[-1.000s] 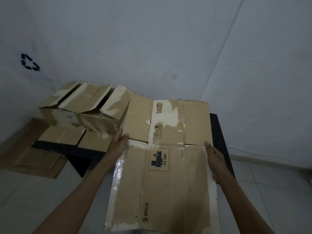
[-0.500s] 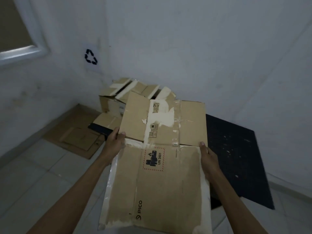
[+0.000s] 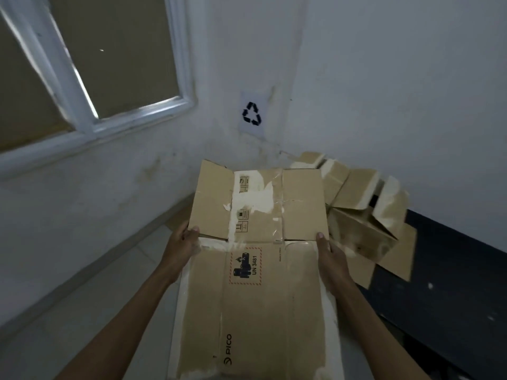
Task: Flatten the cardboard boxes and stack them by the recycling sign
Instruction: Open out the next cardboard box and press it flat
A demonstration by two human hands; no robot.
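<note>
I hold a flattened brown cardboard box (image 3: 263, 292) in front of me, printed with "PICO" and a "UN 3481" label. My left hand (image 3: 182, 244) grips its left edge at the flap fold. On the opposite edge, my right hand (image 3: 327, 252) grips at the same height. A black recycling sign (image 3: 251, 113) on white paper is stuck to the wall in the corner ahead. To the right, an open, unflattened cardboard box (image 3: 365, 215) stands on a black table (image 3: 450, 286); the held box hides part of it.
A white-framed window (image 3: 90, 78) fills the upper left wall. Pale floor tiles (image 3: 90, 311) run along the left wall's skirting. A bit of flat cardboard on the floor (image 3: 179, 216) shows just beyond my left hand, below the sign.
The view has swung left: the recycling sign moved from the left toward the centre, the window came into view, and the open box shifted right. Both hands keep their grip on the flattened box.
</note>
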